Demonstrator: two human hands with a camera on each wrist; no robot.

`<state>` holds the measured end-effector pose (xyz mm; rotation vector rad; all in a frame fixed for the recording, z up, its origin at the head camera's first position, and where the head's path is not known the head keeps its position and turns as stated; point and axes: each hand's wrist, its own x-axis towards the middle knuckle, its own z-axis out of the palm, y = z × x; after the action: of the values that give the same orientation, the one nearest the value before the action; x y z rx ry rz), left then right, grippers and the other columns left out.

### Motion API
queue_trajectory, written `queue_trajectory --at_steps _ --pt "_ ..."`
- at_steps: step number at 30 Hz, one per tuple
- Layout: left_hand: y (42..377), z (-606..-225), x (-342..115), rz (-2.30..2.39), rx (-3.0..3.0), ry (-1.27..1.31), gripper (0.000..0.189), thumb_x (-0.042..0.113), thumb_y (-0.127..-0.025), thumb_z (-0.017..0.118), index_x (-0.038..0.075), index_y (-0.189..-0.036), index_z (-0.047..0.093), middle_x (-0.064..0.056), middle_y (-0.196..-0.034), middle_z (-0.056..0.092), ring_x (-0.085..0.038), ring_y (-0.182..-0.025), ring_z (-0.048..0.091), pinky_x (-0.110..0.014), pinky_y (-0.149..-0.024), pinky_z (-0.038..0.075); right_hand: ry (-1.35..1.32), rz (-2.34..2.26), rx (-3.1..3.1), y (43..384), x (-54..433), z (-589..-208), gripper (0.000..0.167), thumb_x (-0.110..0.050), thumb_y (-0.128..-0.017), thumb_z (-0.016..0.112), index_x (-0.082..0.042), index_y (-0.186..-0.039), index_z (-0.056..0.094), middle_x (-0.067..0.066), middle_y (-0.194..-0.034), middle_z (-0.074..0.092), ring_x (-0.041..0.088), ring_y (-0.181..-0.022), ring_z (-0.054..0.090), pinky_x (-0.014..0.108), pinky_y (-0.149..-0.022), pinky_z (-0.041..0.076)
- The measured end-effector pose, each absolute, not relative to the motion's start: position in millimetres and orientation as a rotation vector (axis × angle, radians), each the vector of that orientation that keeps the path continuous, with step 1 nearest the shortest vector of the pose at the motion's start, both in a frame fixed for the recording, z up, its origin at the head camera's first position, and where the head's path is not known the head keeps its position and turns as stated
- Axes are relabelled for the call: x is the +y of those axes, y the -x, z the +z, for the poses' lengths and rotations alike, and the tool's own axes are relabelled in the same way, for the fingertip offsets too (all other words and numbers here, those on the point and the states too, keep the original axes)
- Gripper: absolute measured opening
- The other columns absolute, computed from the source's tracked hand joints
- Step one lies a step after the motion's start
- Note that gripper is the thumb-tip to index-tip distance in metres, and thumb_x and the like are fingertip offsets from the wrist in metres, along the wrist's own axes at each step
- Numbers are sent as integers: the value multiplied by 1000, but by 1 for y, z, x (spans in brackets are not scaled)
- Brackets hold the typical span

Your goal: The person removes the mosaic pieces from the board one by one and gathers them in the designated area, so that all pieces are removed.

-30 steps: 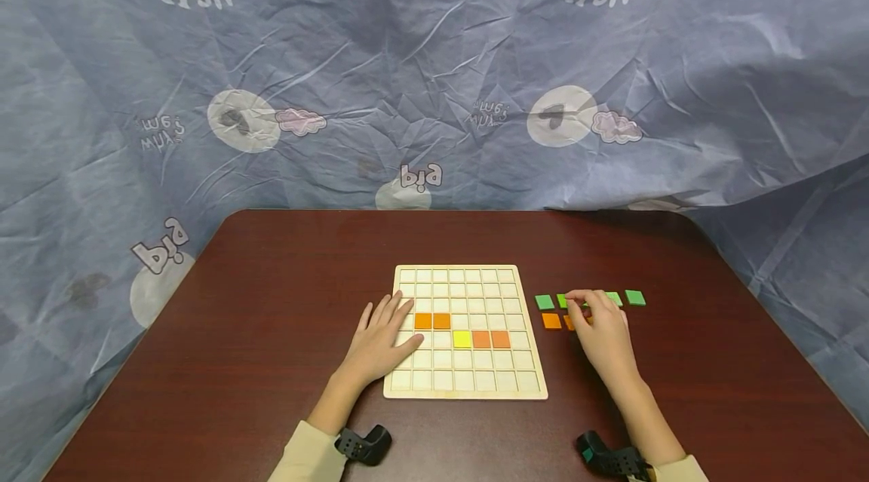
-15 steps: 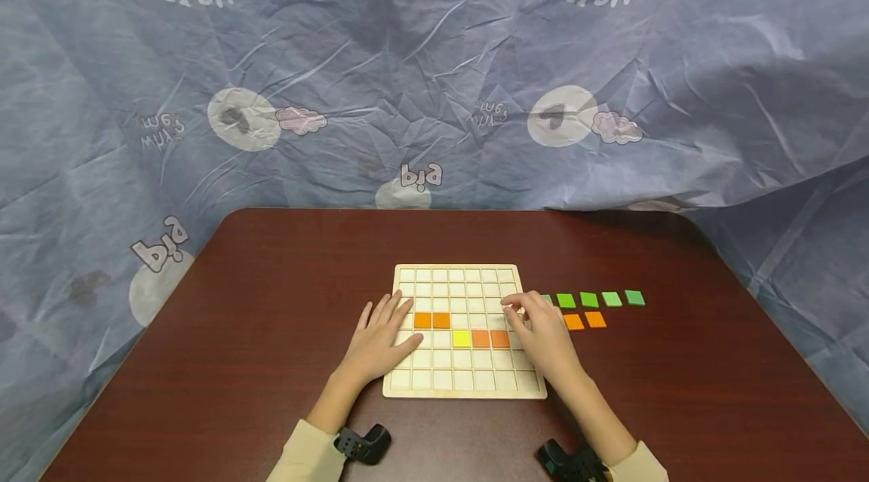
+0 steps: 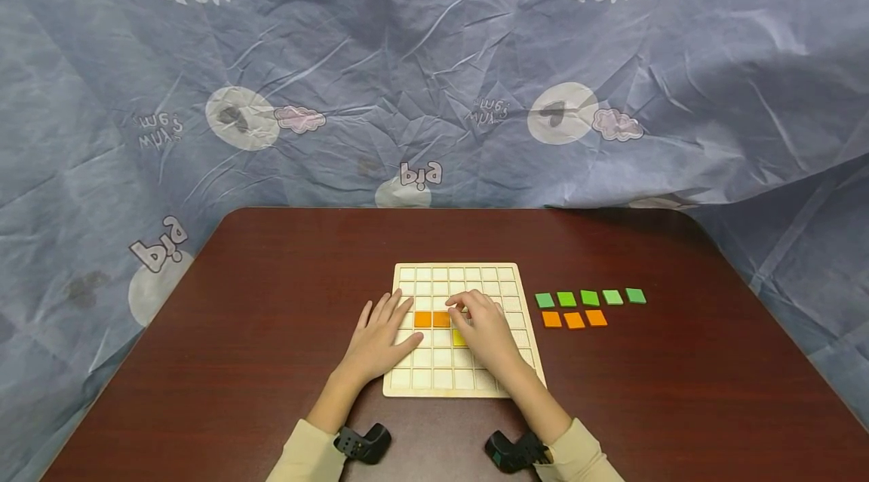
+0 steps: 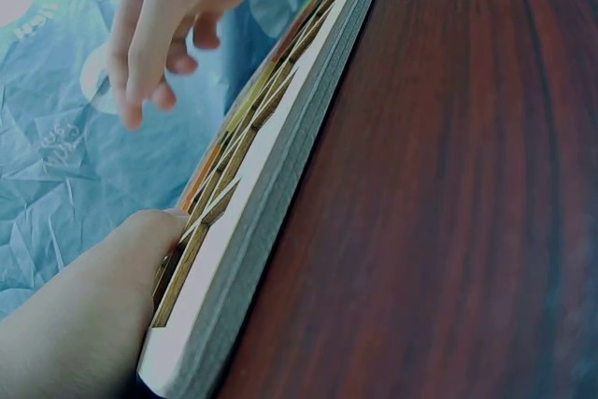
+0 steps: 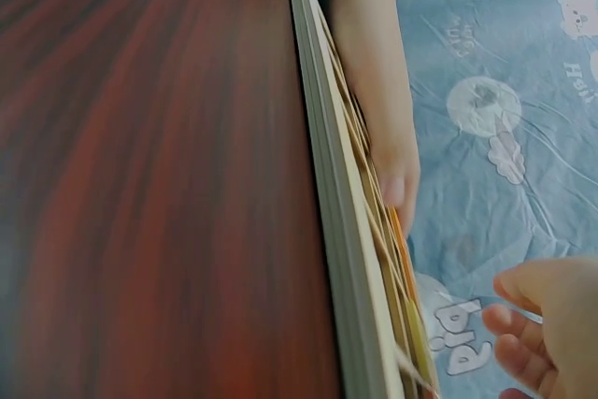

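A pale wooden grid board (image 3: 464,393) lies flat on the table. My left hand (image 3: 380,342) rests with spread fingers on its left edge. Above the middle of the board is my right hand (image 3: 485,331), thumb and index fingertip close together; whether a tile sits between them is hidden. Two orange tiles (image 3: 422,319) lie side by side in one row of the grid. A yellow tile (image 3: 459,338) shows partly under the right hand, which covers the reddish-orange tiles beside it. In the left wrist view, the right hand (image 4: 168,25) hangs above the board's surface.
Right of the board, several green tiles (image 3: 589,298) form a row on the dark wooden table (image 3: 679,391). In front of them lie three orange tiles (image 3: 573,320). A blue printed cloth (image 3: 421,75) hangs behind the table.
My right hand has moved left from above the loose tiles to over the board's middle, uncovering the loose tiles and covering the reddish-orange ones. The left hand stays put.
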<state>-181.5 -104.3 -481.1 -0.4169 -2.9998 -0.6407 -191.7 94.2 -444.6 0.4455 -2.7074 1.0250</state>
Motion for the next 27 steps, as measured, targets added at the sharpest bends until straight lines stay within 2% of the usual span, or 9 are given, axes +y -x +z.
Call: queue_trajectory --at_steps 7,15,20,27 --pt "182 -480 -105 -643 -3003 416 66 56 -88 42 23 -144 29 -4 -152 21 -24 -141 17 -47 -114 6 -481 1077 -2687 194 82 -455 12 -20 -88 58 -14 -97 65 -3 -93 61 12 -81 53 31 -79 40" --pt "181 -481 -105 -644 -3003 418 66 56 -88 41 23 -144 29 -3 -152 20 -24 -141 16 -48 -114 5 -440 1090 -2700 196 80 -464 14 -23 -87 61 -17 -98 66 -2 -98 59 16 -93 53 37 -85 39" --pt "181 -481 -105 -636 -2998 420 66 56 -88 41 23 -144 28 -4 -152 21 -24 -141 17 -48 -114 5 -436 1063 -2731 197 83 -469 20 -25 -86 61 -17 -104 66 -1 -103 59 18 -98 53 40 -89 39" --pt "181 -481 -104 -627 -3009 419 67 57 -88 40 23 -144 27 -4 -152 20 -24 -141 16 -48 -114 5 -466 992 -2748 198 84 -472 22 -26 -86 62 -18 -106 66 1 -107 60 21 -104 53 38 -87 38"
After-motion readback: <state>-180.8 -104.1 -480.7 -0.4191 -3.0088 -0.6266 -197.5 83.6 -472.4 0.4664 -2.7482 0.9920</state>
